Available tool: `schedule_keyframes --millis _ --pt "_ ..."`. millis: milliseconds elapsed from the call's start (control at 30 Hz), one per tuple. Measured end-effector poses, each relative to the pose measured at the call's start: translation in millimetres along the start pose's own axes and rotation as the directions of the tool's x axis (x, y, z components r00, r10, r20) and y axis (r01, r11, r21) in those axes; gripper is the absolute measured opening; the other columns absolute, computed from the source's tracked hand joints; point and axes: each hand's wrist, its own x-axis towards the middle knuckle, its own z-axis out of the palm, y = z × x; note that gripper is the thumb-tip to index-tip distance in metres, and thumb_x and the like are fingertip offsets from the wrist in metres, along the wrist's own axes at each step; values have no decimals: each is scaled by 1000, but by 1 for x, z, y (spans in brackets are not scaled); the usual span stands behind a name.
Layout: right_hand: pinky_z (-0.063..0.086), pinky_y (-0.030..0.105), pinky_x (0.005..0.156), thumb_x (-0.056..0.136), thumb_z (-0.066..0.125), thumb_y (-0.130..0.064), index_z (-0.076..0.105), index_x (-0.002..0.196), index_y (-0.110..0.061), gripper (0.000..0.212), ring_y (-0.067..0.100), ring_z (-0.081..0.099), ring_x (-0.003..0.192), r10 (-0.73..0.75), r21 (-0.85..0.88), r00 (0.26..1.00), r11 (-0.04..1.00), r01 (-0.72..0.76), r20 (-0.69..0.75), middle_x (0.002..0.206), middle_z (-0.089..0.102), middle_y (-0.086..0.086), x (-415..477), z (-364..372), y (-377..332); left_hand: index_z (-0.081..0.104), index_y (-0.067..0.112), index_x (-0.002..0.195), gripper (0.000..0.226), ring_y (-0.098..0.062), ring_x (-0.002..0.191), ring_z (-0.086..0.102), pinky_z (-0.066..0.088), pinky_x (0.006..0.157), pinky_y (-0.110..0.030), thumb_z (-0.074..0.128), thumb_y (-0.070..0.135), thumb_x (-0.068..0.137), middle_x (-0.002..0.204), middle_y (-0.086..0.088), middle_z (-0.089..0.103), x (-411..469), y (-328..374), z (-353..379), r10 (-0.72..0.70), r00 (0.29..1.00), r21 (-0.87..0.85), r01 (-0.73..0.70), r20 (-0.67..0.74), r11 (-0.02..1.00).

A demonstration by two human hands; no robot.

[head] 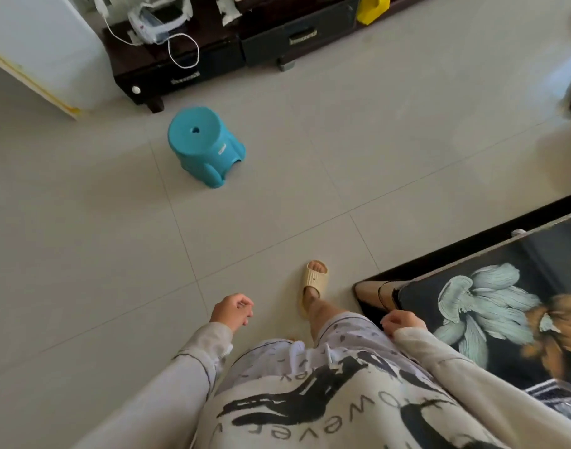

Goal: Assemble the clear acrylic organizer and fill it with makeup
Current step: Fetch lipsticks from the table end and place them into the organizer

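While the left hand (232,311) and right hand (404,322) hang loosely curled, holding nothing, an apparent clear acrylic organizer part (546,395) lies on the floral table (491,264): judged light, stiff, slick, scratch-prone, best gripped by its edges.

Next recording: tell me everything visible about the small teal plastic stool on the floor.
The small teal plastic stool stands upright on the pale tiled floor, upper left in view, clear of the dark low cabinet. Its round flat seat has a small hole at the centre; the moulded body flares into rounded legs with an arched gap between them, and a small pale label sits on its side. Nothing lies on it; only the floor touches it.
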Motion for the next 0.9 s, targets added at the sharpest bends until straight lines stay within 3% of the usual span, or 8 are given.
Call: schedule_keyframes --millis 67,167,267,433,667,767,900 --pt "49 30 75 88 50 -8 65 106 0 24 21 54 74 -6 89 1000 996 4 21 95 67 20 19 -12 -30 50 25 61 32 -11 51 47 36 48 -18 49 5 86 62 5 55 14 17 -6 -33 999 56 31 28 998" --pt "43 15 47 86 50 -4 68 85 -6 18 13 49 48 -29 246 999 969 37 -37 57 56 3 43 -41 -74 48 25 61 32 -10 52 47 35 48 -17 48 7 88 66 3 55 31 42 -20 -57 996 162 45 72 986" --pt "44 16 50 86 51 -4 64 82 -12 15 11 50 52 -77 239 997 968 80 -21 59 55 -2 59 -64 -101 48 25 62 31 -10 54 48 35 51 -18 49 9 88 71 -1 57 51 70 -36 -71 995 237 52 75 970" --pt "37 3 34 87 49 -2 64 98 -4 19 9 50 49 -36 341 999 939 46 -35 58 53 -4 78 -103 -123 48 24 64 29 -10 54 47 35 55 -20 48 9 89 76 -4 58 93 134 -60 -48 993 365 6 106 931" --pt "46 20 58 88 49 -4 64 101 1 21 11 52 53 204 578 977 806 -127 -70 57 53 -2 106 -124 -139 49 23 60 32 -14 50 45 32 50 -19 48 5 87 61 2 54 177 281 -83 80 971 525 -190 224 830" --pt "46 23 62 88 50 -5 66 101 1 21 15 54 55 322 695 945 694 -191 -63 63 59 4 113 -125 -146 49 21 59 35 -16 49 43 28 49 -20 46 1 88 60 -2 52 210 362 -82 175 936 557 -325 305 764" --pt "49 32 84 86 53 -7 68 98 -4 19 26 62 88 465 773 885 568 -284 -16 93 68 14 111 -121 -153 49 20 60 35 -15 47 46 28 50 -20 46 -1 88 62 -4 53 233 460 -67 276 875 566 -471 398 677"
